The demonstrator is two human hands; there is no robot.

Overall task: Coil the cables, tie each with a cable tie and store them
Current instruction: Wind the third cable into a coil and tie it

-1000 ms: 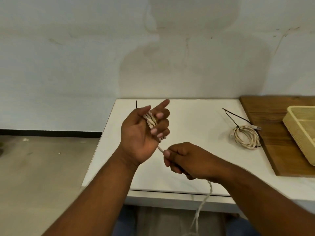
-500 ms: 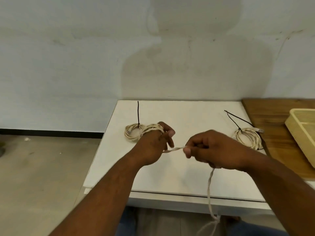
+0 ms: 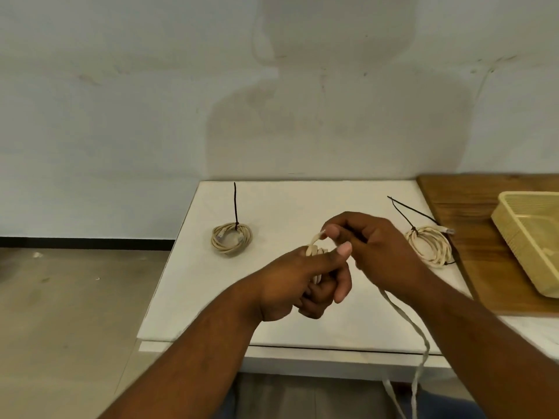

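A cream flat cable (image 3: 406, 320) is wound in a few turns round the fingers of my left hand (image 3: 305, 278), which grips that small coil above the table's middle. My right hand (image 3: 378, 252) pinches the same cable just beside the coil, and the loose length hangs down past the front edge. A finished cream coil (image 3: 232, 239) with an upright black cable tie lies at the left of the white table (image 3: 302, 204). Another tied coil (image 3: 431, 244) lies at the right, by the wooden board.
A wooden board (image 3: 496, 267) covers the table's right end and bears a pale yellow plastic basket (image 3: 526, 237). A plain wall stands behind the table. Bare floor lies to the left, beyond the table's edge.
My left hand has turned and moved right, uncovering the left coil. My right hand has carried the cable up and over my left fingers, laying another turn.
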